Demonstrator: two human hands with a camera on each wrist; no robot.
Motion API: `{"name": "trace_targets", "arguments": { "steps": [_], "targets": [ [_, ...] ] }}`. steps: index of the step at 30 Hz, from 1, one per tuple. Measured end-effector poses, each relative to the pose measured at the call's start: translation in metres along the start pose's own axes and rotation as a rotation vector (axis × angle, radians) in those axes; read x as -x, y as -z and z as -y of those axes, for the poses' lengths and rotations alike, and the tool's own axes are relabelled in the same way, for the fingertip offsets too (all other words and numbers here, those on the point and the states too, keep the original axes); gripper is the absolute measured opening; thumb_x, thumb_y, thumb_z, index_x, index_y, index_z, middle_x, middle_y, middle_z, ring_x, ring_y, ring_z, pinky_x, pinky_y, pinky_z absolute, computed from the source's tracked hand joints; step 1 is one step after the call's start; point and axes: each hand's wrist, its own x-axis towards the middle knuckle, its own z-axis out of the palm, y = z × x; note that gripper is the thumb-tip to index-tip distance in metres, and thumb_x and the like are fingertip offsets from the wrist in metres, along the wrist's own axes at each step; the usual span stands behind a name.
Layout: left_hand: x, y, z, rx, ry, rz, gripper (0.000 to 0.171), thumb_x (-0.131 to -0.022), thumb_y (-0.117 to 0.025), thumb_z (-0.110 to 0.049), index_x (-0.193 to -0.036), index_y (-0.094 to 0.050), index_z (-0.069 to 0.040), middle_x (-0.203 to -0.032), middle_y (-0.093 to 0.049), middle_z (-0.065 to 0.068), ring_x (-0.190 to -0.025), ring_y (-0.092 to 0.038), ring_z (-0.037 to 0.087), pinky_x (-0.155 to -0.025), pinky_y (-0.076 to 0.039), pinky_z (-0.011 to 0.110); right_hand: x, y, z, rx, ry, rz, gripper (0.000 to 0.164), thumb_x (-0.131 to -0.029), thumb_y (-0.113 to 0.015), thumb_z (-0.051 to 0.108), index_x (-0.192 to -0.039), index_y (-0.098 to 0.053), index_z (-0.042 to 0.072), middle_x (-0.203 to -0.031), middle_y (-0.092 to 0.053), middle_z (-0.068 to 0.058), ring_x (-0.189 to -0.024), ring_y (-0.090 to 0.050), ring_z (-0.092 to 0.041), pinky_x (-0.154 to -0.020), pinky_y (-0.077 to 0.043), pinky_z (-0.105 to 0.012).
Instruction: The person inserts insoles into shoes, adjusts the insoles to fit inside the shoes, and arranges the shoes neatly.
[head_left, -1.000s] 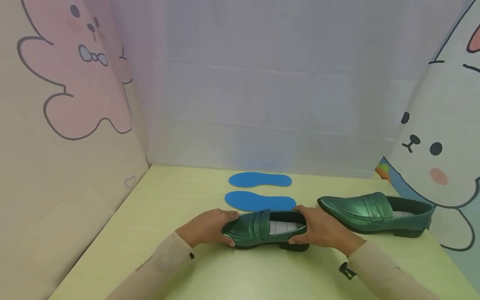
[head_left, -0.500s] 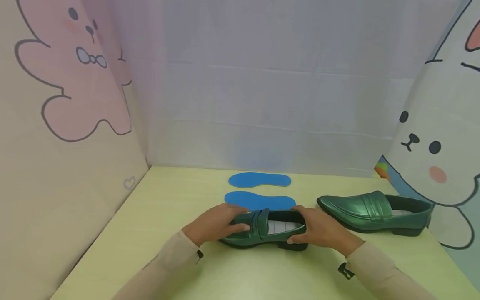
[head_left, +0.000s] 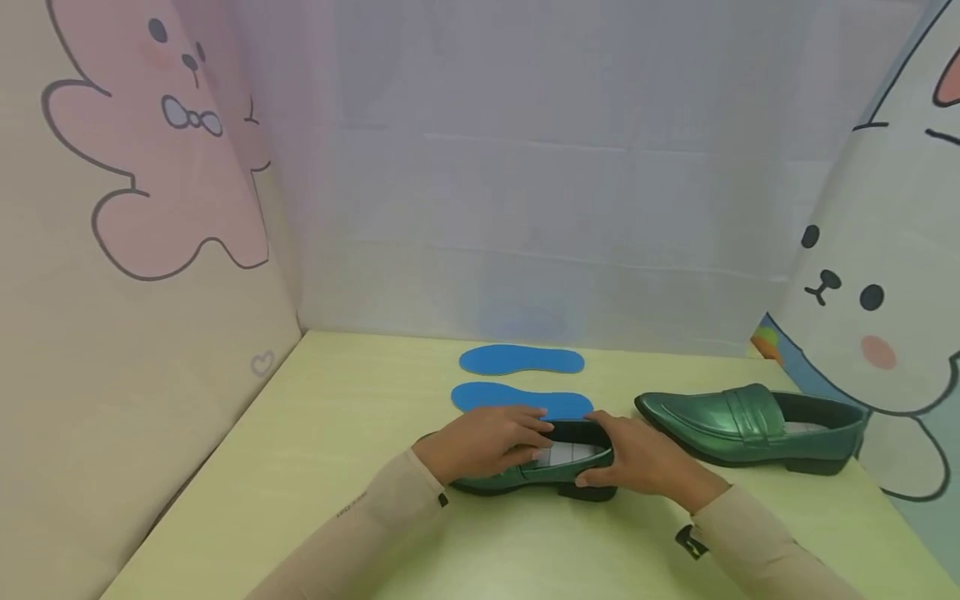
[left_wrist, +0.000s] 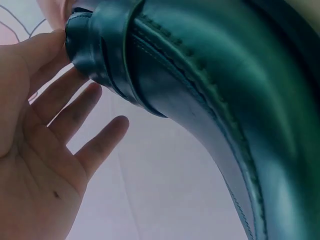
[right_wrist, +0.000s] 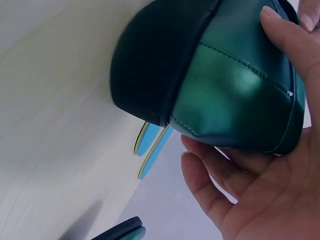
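Observation:
A metallic green loafer (head_left: 551,476) lies on its sole in front of me, toe to the left, with a white lining (head_left: 570,453) showing inside. My right hand (head_left: 645,460) grips its heel, thumb on the near side and fingers on the far side. Over the loafer's vamp is my left hand (head_left: 487,443), fingertips at the front of the foot opening. In the left wrist view the fingers (left_wrist: 75,117) extend loosely beside the strap. The right wrist view shows the heel counter (right_wrist: 225,95) between thumb and fingers.
Two blue insoles, a far one (head_left: 521,359) and a nearer one (head_left: 487,395), lie behind the loafer. A second green loafer (head_left: 712,422) stands to the right, toe left. The pale yellow table (head_left: 360,375) meets a plain back wall (head_left: 525,208) and printed side walls.
My left hand has let go of the toe and slid right along the loafer's top to the foot opening. The right hand has kept its grip on the heel.

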Motion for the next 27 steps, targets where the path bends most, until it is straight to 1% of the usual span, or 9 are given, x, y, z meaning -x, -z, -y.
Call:
{"name": "trace_targets", "arguments": {
  "steps": [3,7,11,14,16,20,23,27],
  "targets": [
    [0.001,-0.001,0.001,0.022,0.007,-0.013,0.03,-0.096,-0.052,-0.035,-0.121,-0.062,-0.023,-0.134,-0.05,-0.006,-0.129,-0.033,0.005,-0.096,-0.035,0.023,0.0,0.001,0.0,0.005,-0.006,0.0,0.1,-0.065,-0.069,0.068,-0.139,-0.039,0.008,-0.12,-0.057,-0.01,-0.096,-0.059,-0.023,-0.075,-0.048,-0.043],
    [0.002,-0.002,0.002,0.046,-0.001,-0.028,0.031,-0.096,-0.05,-0.036,-0.12,-0.063,-0.021,-0.134,-0.05,-0.005,-0.127,-0.036,0.005,-0.094,-0.036,0.02,0.0,0.002,0.0,0.025,-0.015,-0.003,0.1,-0.064,-0.068,0.07,-0.139,-0.039,0.009,-0.12,-0.057,-0.009,-0.096,-0.059,-0.023,-0.075,-0.048,-0.043],
    [0.005,-0.003,0.004,0.041,-0.034,-0.059,0.031,-0.097,-0.048,-0.037,-0.117,-0.064,-0.019,-0.132,-0.052,-0.004,-0.126,-0.038,0.006,-0.093,-0.036,0.017,0.0,0.001,0.001,0.03,-0.018,-0.001,0.101,-0.064,-0.067,0.071,-0.138,-0.04,0.008,-0.119,-0.058,-0.009,-0.094,-0.059,-0.023,-0.074,-0.048,-0.043],
    [0.007,-0.003,0.006,0.033,-0.056,-0.089,0.03,-0.096,-0.049,-0.034,-0.117,-0.064,-0.018,-0.13,-0.054,-0.004,-0.124,-0.041,0.006,-0.091,-0.036,0.015,0.001,0.0,0.001,0.031,-0.019,-0.006,0.1,-0.064,-0.067,0.071,-0.138,-0.041,0.009,-0.119,-0.058,-0.008,-0.094,-0.059,-0.022,-0.074,-0.048,-0.043],
    [0.009,-0.003,0.007,0.038,-0.058,-0.097,0.027,-0.096,-0.052,-0.03,-0.117,-0.064,-0.019,-0.13,-0.054,-0.004,-0.123,-0.041,0.006,-0.09,-0.037,0.014,0.001,-0.001,0.001,0.036,-0.018,-0.012,0.099,-0.064,-0.067,0.072,-0.137,-0.041,0.009,-0.119,-0.058,-0.008,-0.094,-0.059,-0.022,-0.074,-0.048,-0.043],
    [0.011,0.0,0.009,0.077,-0.053,-0.082,0.027,-0.093,-0.057,-0.016,-0.119,-0.063,-0.019,-0.132,-0.051,-0.005,-0.124,-0.04,0.005,-0.086,-0.038,0.012,0.0,-0.001,-0.001,0.047,-0.013,-0.021,0.1,-0.065,-0.065,0.073,-0.137,-0.04,0.009,-0.12,-0.058,-0.008,-0.096,-0.058,-0.023,-0.075,-0.048,-0.043],
    [0.012,0.004,0.008,0.104,-0.054,-0.063,0.035,-0.089,-0.059,-0.002,-0.12,-0.063,-0.019,-0.134,-0.05,-0.005,-0.124,-0.039,0.005,-0.084,-0.039,0.011,0.0,-0.001,-0.001,0.051,-0.012,-0.025,0.099,-0.065,-0.065,0.073,-0.137,-0.04,0.009,-0.12,-0.058,-0.007,-0.096,-0.058,-0.022,-0.075,-0.048,-0.043],
    [0.014,0.007,0.007,0.108,-0.044,-0.03,0.05,-0.084,-0.055,0.013,-0.122,-0.061,-0.019,-0.135,-0.048,-0.005,-0.124,-0.039,0.006,-0.084,-0.039,0.012,0.001,-0.002,0.0,0.047,-0.013,-0.024,0.098,-0.065,-0.065,0.073,-0.137,-0.041,0.01,-0.12,-0.058,-0.007,-0.095,-0.059,-0.023,-0.074,-0.048,-0.043]
  ]
}}
